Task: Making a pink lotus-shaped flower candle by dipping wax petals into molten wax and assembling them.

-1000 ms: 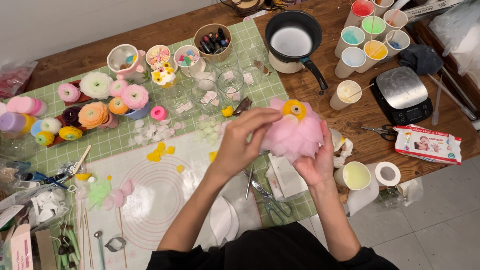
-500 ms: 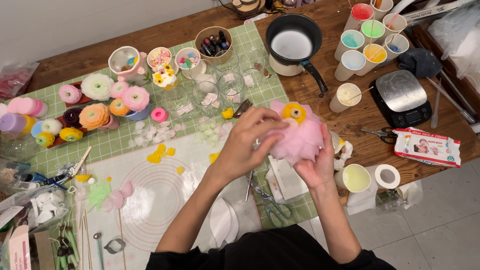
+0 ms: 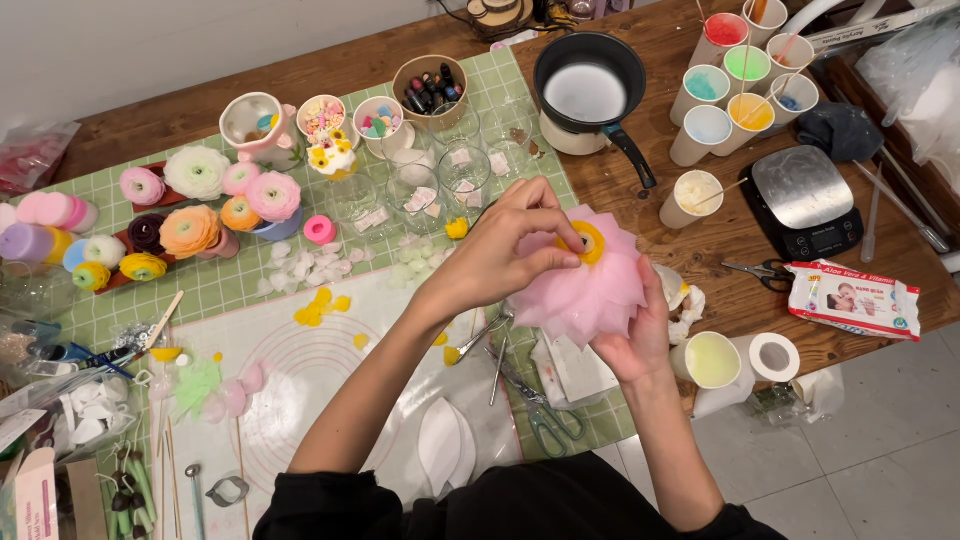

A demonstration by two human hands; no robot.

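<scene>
A large pink flower (image 3: 585, 290) with layered petals and a yellow centre (image 3: 585, 242) is held above the table. My right hand (image 3: 640, 340) cups it from underneath. My left hand (image 3: 505, 250) rests on top, its fingertips pinching at the yellow centre. Below the flower lie scissors (image 3: 540, 415) and metal tweezers (image 3: 480, 335) on the green checked mat (image 3: 400, 270).
Finished flowers (image 3: 190, 230) sit at the left. Glass jars (image 3: 415, 190), small cups of beads, a black pan (image 3: 590, 90), paper cups of coloured liquid (image 3: 730, 85), a scale (image 3: 805, 200), a wipes pack (image 3: 850, 300), tape roll (image 3: 772, 357) and a white mat (image 3: 290, 390) surround me.
The flower has tilted slightly and my left fingers have shifted onto its yellow centre. Both hands stay at the same spot.
</scene>
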